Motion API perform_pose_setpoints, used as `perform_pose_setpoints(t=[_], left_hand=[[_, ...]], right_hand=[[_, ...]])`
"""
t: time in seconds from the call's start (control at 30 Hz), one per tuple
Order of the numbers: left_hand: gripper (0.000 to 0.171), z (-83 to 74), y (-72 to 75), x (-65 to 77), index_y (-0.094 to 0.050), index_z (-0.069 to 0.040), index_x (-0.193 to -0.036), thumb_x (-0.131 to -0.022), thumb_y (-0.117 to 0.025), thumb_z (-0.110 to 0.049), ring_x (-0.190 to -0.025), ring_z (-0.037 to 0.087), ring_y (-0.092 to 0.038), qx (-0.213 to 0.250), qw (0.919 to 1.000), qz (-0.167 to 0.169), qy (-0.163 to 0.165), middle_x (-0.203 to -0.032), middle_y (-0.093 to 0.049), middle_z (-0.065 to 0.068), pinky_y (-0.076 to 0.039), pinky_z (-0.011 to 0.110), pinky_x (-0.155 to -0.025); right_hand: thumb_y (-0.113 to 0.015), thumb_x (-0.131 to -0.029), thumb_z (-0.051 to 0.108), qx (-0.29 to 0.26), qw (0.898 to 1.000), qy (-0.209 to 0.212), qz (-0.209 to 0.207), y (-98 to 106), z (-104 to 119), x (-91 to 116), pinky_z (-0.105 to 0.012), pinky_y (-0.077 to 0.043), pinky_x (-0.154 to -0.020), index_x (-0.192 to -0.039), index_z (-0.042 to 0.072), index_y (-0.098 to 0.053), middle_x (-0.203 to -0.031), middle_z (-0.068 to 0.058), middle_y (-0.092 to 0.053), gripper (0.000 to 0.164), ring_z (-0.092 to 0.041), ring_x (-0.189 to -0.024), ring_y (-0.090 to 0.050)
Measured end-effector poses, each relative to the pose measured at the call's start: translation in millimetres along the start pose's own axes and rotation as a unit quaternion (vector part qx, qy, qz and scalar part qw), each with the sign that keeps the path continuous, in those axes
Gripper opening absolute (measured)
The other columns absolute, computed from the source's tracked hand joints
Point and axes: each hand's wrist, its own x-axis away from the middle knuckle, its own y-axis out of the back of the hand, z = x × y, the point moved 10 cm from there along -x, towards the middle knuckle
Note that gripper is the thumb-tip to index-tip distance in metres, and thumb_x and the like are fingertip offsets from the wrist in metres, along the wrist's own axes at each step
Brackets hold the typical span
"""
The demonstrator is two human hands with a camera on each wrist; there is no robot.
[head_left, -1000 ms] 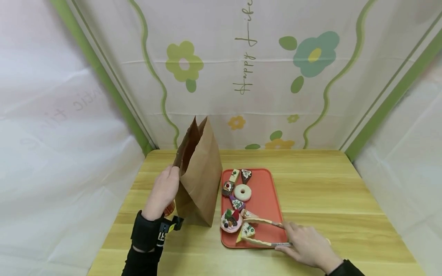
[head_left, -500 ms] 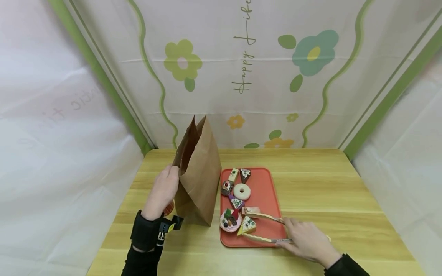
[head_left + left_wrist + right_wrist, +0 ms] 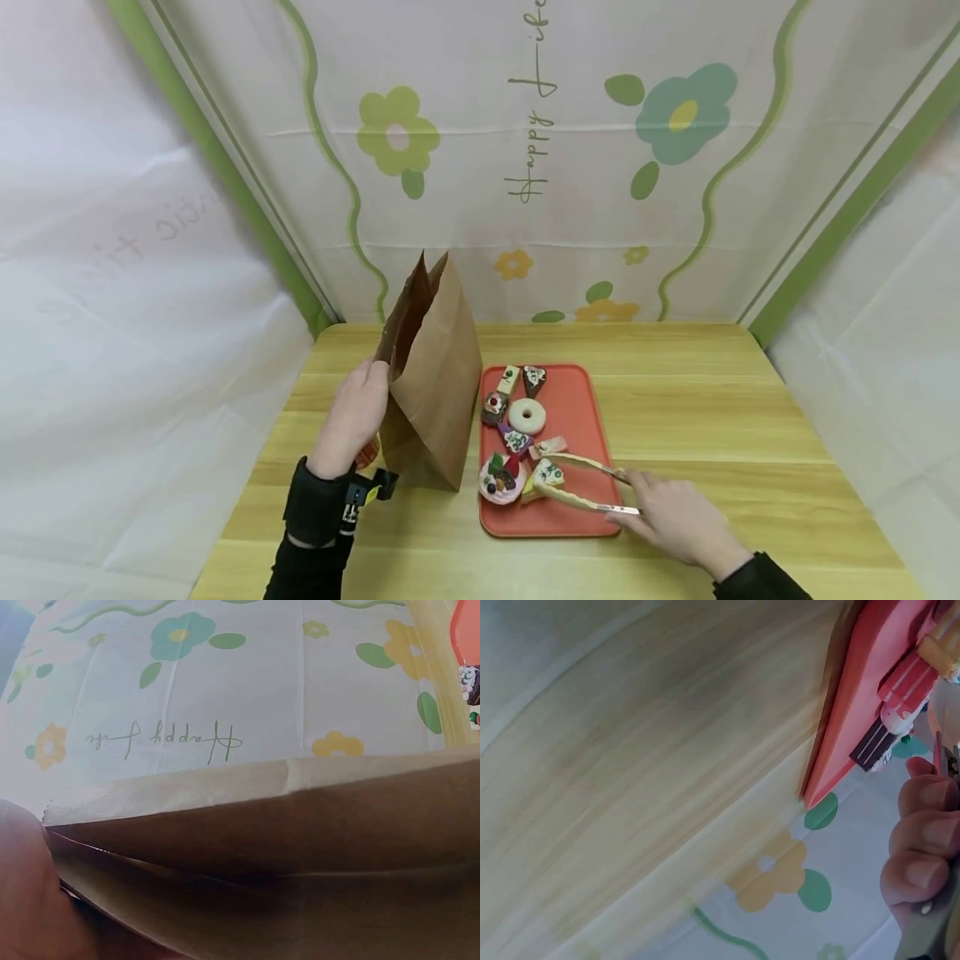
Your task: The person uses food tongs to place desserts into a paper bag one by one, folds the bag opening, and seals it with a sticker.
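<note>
My left hand point(image 3: 356, 412) grips the near top edge of an upright brown paper bag point(image 3: 442, 375); its mouth gapes in the left wrist view, with part of the hand point(image 3: 26, 889) at the left. In the right hand point(image 3: 678, 521) is a pair of tongs point(image 3: 573, 498), their two arms spread over the red tray point(image 3: 573, 404). A yellow-sided cake slice point(image 3: 549, 474) with white topping lies between the tong tips. Touching the far arm is a pink cake slice point(image 3: 551, 447). Curled fingers point(image 3: 922, 832) wrap the tongs in the right wrist view.
Left on the tray are a fruit-topped pink tart point(image 3: 502, 482), a white donut point(image 3: 527, 416), a purple slice point(image 3: 516, 440) and several small cakes. A round reddish-brown item point(image 3: 367, 452) shows beside the left wrist. A printed cloth point(image 3: 465, 200) hangs behind the wooden table point(image 3: 690, 400).
The tongs have moved away from me and slightly right, their arms a little closer together. The yellow-sided slice has shifted the same way, and the pink slice has turned. The left hand stays put.
</note>
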Motion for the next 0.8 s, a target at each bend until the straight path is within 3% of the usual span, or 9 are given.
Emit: perform_pose_setpoints(t=[0.13,0.33,0.6,0.8], left_hand=[[0.036,0.0,-0.7,0.0,-0.049,0.001,-0.101,-0.104,-0.024,-0.025,-0.091,0.036,-0.043,-0.001,1.0,-0.002,0.001,-0.098,-0.047,0.021,-0.033,0.045,-0.079],[0.033,0.1,0.1,-1.4,-0.047,-0.001,-0.095,-0.104,-0.025,-0.024,-0.085,0.034,-0.043,-0.009,0.9999,-0.007,-0.002,-0.087,-0.042,0.016,-0.032,0.044,-0.074],[0.034,-0.8,0.4,-0.4,-0.049,-0.001,-0.096,-0.104,-0.025,-0.024,-0.083,0.033,-0.044,-0.012,0.9999,-0.008,-0.002,-0.086,-0.042,0.015,-0.033,0.043,-0.073],[0.035,0.1,0.0,-0.9,-0.048,0.0,-0.097,-0.104,-0.025,-0.024,-0.085,0.034,-0.043,-0.003,1.0,-0.005,0.002,-0.089,-0.043,0.017,-0.032,0.044,-0.075]], right_hand=[[-0.056,-0.087,0.069,-0.009,1.0,-0.024,-0.01,4.7,-10.5,1.0,-0.029,-0.04,-0.047,-0.112,0.008,-0.061,-0.075,0.008,-0.055,0.066,-0.002,-0.055,-0.045],[-0.06,-0.086,0.066,-0.023,0.998,-0.044,-0.027,12.3,-18.6,2.2,-0.024,-0.031,-0.043,-0.11,0.011,-0.059,-0.063,0.016,-0.036,0.061,0.001,-0.048,-0.033],[-0.066,-0.084,0.062,-0.033,0.995,-0.054,-0.074,23.3,-22.8,0.1,-0.024,-0.03,-0.043,-0.104,0.011,-0.058,-0.073,0.008,-0.051,0.056,-0.001,-0.05,-0.034],[-0.067,-0.085,0.06,-0.038,0.993,-0.062,-0.093,28.3,-23.2,-5.3,-0.024,-0.029,-0.043,-0.101,0.009,-0.058,-0.07,0.008,-0.049,0.053,-0.003,-0.05,-0.034]])
